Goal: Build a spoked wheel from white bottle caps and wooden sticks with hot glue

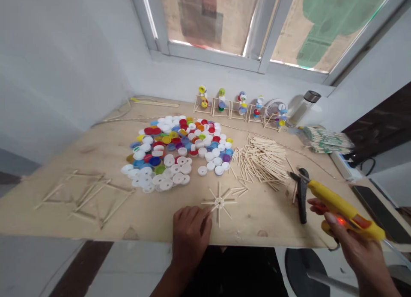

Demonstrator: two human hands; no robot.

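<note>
My right hand (351, 241) grips a yellow hot glue gun (343, 207) with a red light glowing near its handle. The gun's dark nozzle points left, over a black pair of cutting pliers or similar tool (302, 198) lying on the table. At the table's front edge, my left hand (192, 230) has its fingers curled. Its thumb and index finger meet at the lower-left spoke of a star-shaped stick wheel (219, 203). This wheel has thin wooden sticks radiating from a small pale hub. A few loose sticks (239, 190) lie just beyond it.
Colourful bottle caps (176, 151) cover the middle of the wooden table (138, 220). Right of them lies a stick pile (261, 160). Stick frames (86, 196) rest at left. Small cap-and-stick models (242, 104), a bottle (303, 108), packed sticks (327, 138) and a phone (380, 211) are around.
</note>
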